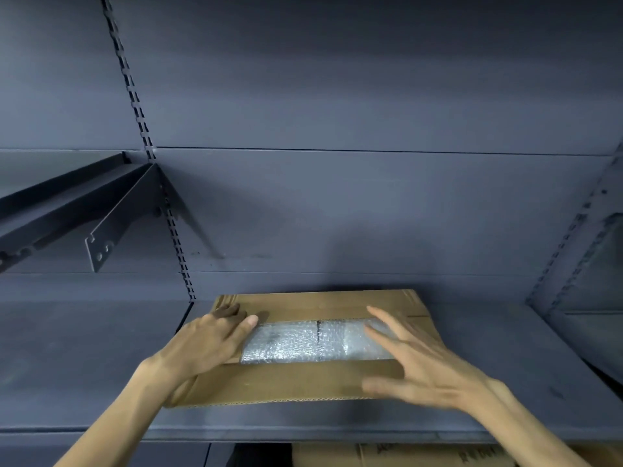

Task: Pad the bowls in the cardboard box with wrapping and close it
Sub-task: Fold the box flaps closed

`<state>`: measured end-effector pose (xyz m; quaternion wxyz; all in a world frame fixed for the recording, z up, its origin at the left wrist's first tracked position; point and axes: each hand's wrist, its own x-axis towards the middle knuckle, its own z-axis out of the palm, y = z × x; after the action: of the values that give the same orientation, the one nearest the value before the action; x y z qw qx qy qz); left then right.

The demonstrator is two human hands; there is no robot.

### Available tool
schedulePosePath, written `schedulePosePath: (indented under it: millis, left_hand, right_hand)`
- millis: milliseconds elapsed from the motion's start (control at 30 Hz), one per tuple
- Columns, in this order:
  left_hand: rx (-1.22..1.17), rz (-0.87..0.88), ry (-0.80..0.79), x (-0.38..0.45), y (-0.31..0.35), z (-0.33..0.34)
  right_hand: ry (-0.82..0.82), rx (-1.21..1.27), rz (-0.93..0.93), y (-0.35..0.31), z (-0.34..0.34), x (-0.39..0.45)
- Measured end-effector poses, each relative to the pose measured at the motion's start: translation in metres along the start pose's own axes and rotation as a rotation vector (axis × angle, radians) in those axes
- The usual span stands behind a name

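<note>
A brown cardboard box (303,385) lies on a dark shelf in front of me. Its far and near flaps are folded inward, leaving a gap in the middle where bubble wrap (303,343) shows. The bowls are hidden under the wrapping. My left hand (209,342) rests flat on the box's left end, fingers straight over the flap. My right hand (414,362) is spread with straight fingers over the box's right end, slightly blurred; whether it touches the flap is unclear.
The dark shelf (101,365) extends left and right of the box. A metal shelf bracket (111,227) sticks out at upper left, beside a slotted upright (168,224). Another cardboard box (404,456) sits below the shelf edge.
</note>
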<state>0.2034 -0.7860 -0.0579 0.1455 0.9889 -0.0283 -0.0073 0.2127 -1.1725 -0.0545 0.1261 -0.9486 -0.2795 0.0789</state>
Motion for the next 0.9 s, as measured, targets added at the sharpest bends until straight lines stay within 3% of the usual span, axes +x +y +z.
schedulePosePath:
  millis: [100, 233, 367, 500, 633, 833, 900]
  left_hand:
    - [-0.01, -0.09, -0.09, 0.004, 0.008, -0.015]
    - [-0.069, -0.229, -0.253, 0.019, 0.019, -0.042]
    - [-0.197, -0.328, -0.394, 0.037, 0.02, -0.058]
    - [-0.282, -0.306, -0.489, 0.046, 0.02, -0.07]
    - [-0.193, -0.234, -0.322, 0.04, 0.027, -0.067]
    - [0.202, -0.037, 0.213, 0.012, 0.033, 0.002]
    - [0.22, -0.017, 0.328, 0.008, 0.031, 0.017]
  right_hand:
    - [-0.018, -0.122, -0.162, -0.028, 0.017, -0.013]
    - [0.347, -0.342, -0.328, -0.036, 0.017, -0.014]
    - [0.588, -0.316, -0.214, -0.034, 0.0, 0.004]
    - [0.592, -0.342, -0.022, -0.039, -0.002, 0.03]
    - [0.492, -0.313, -0.017, -0.032, 0.014, 0.053]
    - [0.487, -0.281, 0.092, -0.022, 0.026, 0.068]
    - [0.493, -0.281, 0.108, -0.022, 0.029, 0.07]
